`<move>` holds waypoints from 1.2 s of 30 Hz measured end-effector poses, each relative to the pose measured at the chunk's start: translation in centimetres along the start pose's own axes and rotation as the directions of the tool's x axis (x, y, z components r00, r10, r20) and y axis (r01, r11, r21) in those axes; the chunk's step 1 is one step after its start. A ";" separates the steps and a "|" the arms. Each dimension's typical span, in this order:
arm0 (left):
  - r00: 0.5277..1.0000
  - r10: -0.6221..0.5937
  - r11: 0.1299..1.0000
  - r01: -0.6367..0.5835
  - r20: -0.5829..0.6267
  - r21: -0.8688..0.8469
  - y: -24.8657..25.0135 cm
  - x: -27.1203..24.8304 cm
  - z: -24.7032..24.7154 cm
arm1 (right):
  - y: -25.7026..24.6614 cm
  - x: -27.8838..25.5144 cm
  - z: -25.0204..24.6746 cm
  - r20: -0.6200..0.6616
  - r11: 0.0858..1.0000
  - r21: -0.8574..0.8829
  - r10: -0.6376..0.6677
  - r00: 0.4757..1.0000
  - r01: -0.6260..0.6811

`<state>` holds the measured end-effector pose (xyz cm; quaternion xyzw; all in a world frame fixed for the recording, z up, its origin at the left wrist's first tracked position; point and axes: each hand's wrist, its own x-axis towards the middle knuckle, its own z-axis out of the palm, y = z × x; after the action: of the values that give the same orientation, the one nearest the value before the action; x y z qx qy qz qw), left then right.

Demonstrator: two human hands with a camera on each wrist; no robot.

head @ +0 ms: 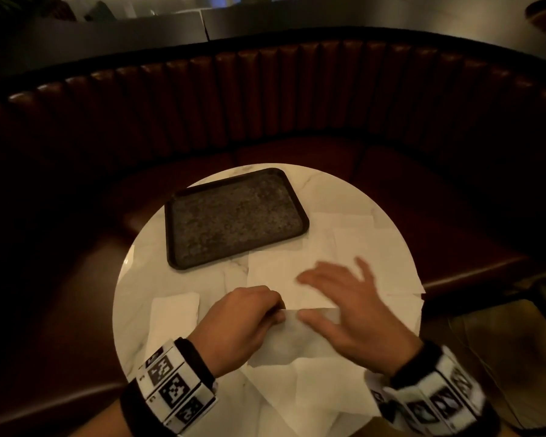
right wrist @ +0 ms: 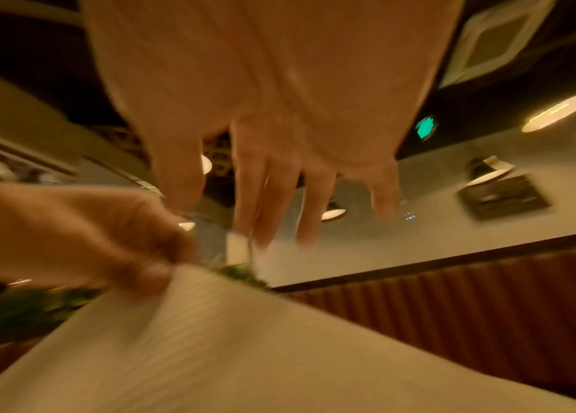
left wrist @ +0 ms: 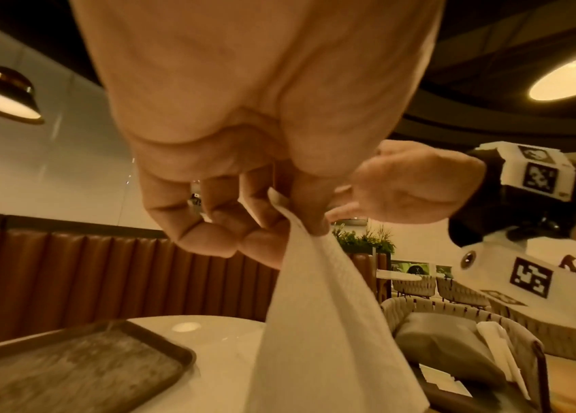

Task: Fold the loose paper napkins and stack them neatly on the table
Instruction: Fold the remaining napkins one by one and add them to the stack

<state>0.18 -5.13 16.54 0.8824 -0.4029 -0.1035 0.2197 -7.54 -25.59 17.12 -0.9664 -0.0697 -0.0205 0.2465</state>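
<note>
My left hand pinches the thin white paper napkin corner, right hand open w/ fingers spread; I match edges before creasing.

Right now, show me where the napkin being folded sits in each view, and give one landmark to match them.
Head: napkin low centre, between both hands.
Left wrist: it hangs from the left hand, centre to bottom.
Right wrist: blurred sheet across the bottom, below the right hand.
Shared landmark: the ribbed brown booth back.
</note>
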 end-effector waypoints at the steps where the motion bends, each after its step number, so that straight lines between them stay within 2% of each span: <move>1: 1.000 0.010 1.000 -0.010 -0.001 0.008 0.1 0.0 -0.1 | -0.4 0.9 0.5 0.149 0.999 -0.036 -0.028 0.988 0.034; 2: 1.000 0.015 1.000 -0.015 -0.008 0.012 0.2 -0.1 -0.3 | -0.6 1.6 0.9 0.227 0.997 -0.051 -0.048 0.973 0.061; 3: 1.000 0.010 1.000 -0.010 -0.017 0.015 0.2 -0.2 -0.5 | -0.7 2.2 1.1 0.246 0.995 -0.044 -0.072 0.967 0.086; 6: 0.997 -0.039 0.999 0.037 -0.069 -0.021 -0.4 -0.9 -1.4 | -0.7 2.7 1.5 0.189 0.990 0.044 -0.137 0.972 0.131; 9: 0.990 -0.092 0.994 0.086 -0.103 -0.065 -1.3 -2.2 -2.1 | -0.2 1.6 1.5 0.141 0.974 0.214 -0.106 0.984 0.074; 11: 0.976 -0.176 0.980 0.161 -0.128 -0.119 -2.2 -3.5 -2.2 | 0.3 0.7 1.3 0.141 0.959 0.284 -0.044 0.989 0.002; 15: 0.908 -0.388 0.890 0.326 -0.157 -0.319 -3.7 -6.5 -1.0 | 2.2 -0.9 1.9 0.180 0.888 0.427 0.100 0.979 -0.169; 18: 0.842 -0.521 0.786 0.410 -0.139 -0.464 -4.0 -8.8 1.1 | 1.9 -0.4 2.9 0.249 0.806 0.533 0.141 0.958 -0.258; 20: 0.778 -0.609 0.713 0.452 -0.154 -0.536 -4.4 -10.4 2.8 | 1.2 1.0 3.4 0.267 0.768 0.573 0.156 0.951 -0.287; 22: 0.684 -0.707 0.621 0.482 -0.176 -0.619 -5.0 -12.1 4.3 | 0.2 3.7 3.9 0.262 0.753 0.597 0.143 0.955 -0.276; 25: 0.496 -0.850 0.432 0.463 -0.178 -0.774 -6.4 -14.3 6.3 | -1.9 9.1 6.0 0.277 0.821 0.543 0.024 0.961 -0.177; 27: 0.383 -0.908 0.344 0.442 -0.173 -0.829 -7.7 -15.4 7.6 | -3.7 12.9 8.5 0.327 0.868 0.486 -0.071 0.942 -0.104; 29: 0.308 -0.938 0.288 0.446 -0.157 -0.847 -9.3 -16.2 8.9 | -5.4 16.8 11.7 0.391 0.903 0.426 -0.138 0.910 -0.046; 33: 0.169 -0.984 0.127 0.489 -0.049 -0.863 -12.6 -17.1 11.2 | -8.7 23.1 19.0 0.514 0.955 0.290 -0.209 0.832 0.061; 36: 0.079 -0.996 0.069 0.548 -0.031 -0.833 -14.2 -17.1 12.2 | -10.6 25.4 23.4 0.587 0.976 0.148 -0.218 0.780 0.161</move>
<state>-5.91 12.30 -0.86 0.7739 0.3679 -0.0417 0.5138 16.23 -2.03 3.45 -0.8990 -0.2417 0.2649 0.2514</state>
